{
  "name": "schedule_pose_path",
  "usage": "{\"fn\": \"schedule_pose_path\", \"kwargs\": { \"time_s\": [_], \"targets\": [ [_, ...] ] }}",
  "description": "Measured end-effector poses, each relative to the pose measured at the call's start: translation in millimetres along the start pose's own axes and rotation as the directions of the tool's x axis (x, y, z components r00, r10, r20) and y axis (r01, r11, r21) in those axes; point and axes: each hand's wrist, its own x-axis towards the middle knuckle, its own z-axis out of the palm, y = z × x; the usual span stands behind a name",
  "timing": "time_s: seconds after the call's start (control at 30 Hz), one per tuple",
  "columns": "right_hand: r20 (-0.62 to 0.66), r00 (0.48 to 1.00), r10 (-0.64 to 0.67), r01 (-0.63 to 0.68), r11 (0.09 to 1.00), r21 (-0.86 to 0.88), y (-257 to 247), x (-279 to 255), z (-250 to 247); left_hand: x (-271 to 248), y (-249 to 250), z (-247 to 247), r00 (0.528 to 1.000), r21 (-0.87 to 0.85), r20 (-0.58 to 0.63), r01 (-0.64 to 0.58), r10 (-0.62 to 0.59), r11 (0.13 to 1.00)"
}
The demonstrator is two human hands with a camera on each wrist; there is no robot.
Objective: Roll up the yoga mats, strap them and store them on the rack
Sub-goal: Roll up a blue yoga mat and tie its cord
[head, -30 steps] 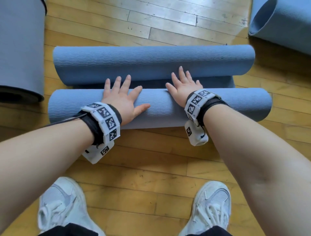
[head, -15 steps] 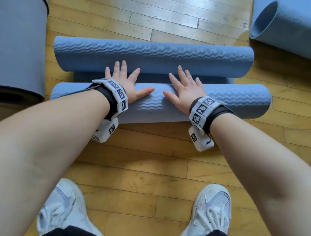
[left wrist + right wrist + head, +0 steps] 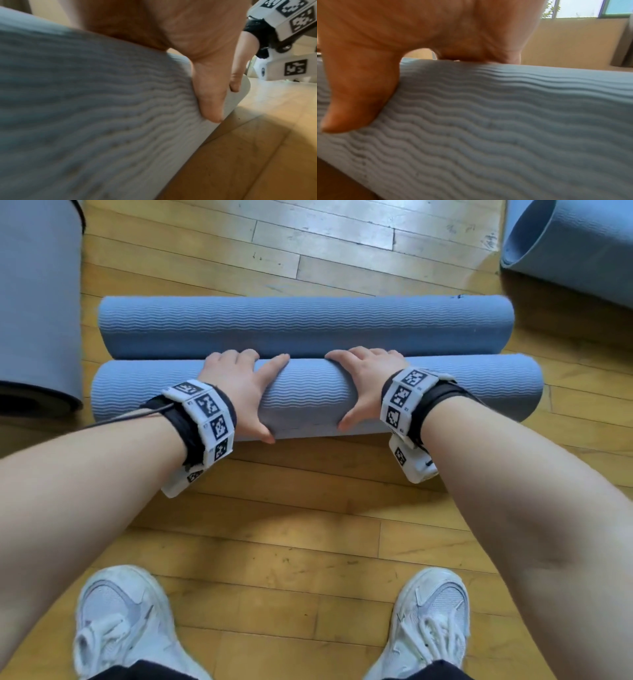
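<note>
A blue ribbed yoga mat lies across the wooden floor as two rolls side by side. The near roll (image 3: 308, 395) touches the far roll (image 3: 305, 326). My left hand (image 3: 250, 397) grips the near roll left of its middle, fingers curled over the far side, thumb down the near side. My right hand (image 3: 356, 390) grips it the same way, right of the middle. The left wrist view shows my left thumb (image 3: 211, 105) pressed on the ribbed mat (image 3: 85, 108). In the right wrist view my right thumb (image 3: 356, 94) presses on the mat (image 3: 505, 121). The fingertips are hidden between the rolls.
Another rolled blue-grey mat (image 3: 34, 302) lies at the left edge, and a third, loosely rolled mat (image 3: 575, 251) is at the top right. My white shoes (image 3: 120, 628) (image 3: 431, 621) stand on the wooden floor (image 3: 308, 508) in front of the rolls.
Both hands lay flat with spread fingers on the near roll; now they curl round it with thumbs on the near side. The dark strip between the two rolls has closed.
</note>
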Motion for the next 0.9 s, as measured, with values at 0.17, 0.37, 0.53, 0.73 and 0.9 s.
{"fn": "schedule_pose_path", "kwargs": {
  "time_s": [0.17,0.37,0.53,0.73,0.9],
  "targets": [
    [0.019,1.0,-0.011,0.011,1.0,-0.009,-5.8,-6.4,-7.5,-4.0,1.7,-15.0,0.998,0.059,0.054,-0.029,0.025,0.998],
    [0.085,0.994,-0.074,0.074,0.997,-0.002,-18.0,-31.6,9.4,-30.7,4.9,-2.0,0.984,0.078,0.138,-0.12,0.109,0.99],
    [0.036,0.997,-0.061,0.059,0.996,0.067,-22.1,-45.6,29.8,-37.6,7.7,13.5,0.991,0.026,0.092,-0.101,0.098,0.995],
    [0.01,0.995,0.096,-0.096,0.983,0.154,-29.3,-28.2,33.1,-55.7,9.9,26.1,0.999,-0.133,0.035,0.034,-0.029,0.991],
    [-0.009,0.989,0.145,-0.142,0.98,0.137,-26.9,-9.0,28.7,-59.5,13.6,25.2,0.984,-0.182,0.056,0.174,-0.167,0.968]
  ]
}}
